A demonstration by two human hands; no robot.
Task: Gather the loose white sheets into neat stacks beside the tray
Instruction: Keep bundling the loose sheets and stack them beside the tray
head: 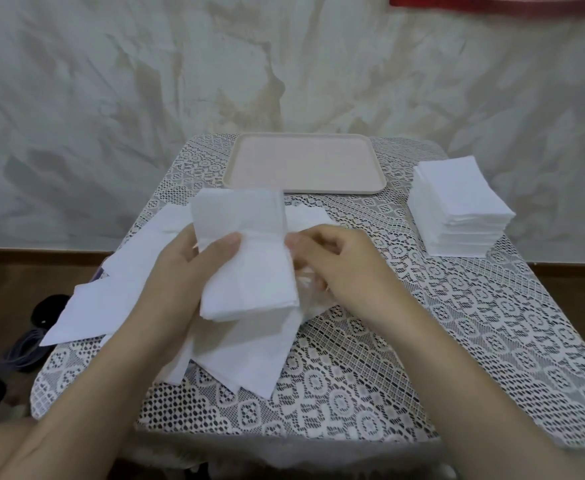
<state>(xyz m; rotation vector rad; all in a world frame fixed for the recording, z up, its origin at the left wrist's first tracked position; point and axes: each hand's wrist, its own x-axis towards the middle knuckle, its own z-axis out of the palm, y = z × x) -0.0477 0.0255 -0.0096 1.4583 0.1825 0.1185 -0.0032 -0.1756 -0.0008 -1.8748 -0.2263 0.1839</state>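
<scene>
Two hands | left (180, 271) grips sheet bundle (246, 244) | right (346, 261) curled at its edge, hold unclear | stack (457, 202) at table (422, 341) edge

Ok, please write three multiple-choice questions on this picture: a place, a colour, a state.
1. Where is the neat stack of white sheets relative to the tray? A. inside it B. to its right, on the table C. on the floor
2. What colour is the tray? A. pale pink B. dark green C. black
3. What does the left hand do? A. lies flat on the table B. lifts the tray C. grips a bundle of white sheets
1 B: it stands on the table beside the tray. 2 A: its surface is pale pink. 3 C: its thumb clamps the bundle.
</scene>
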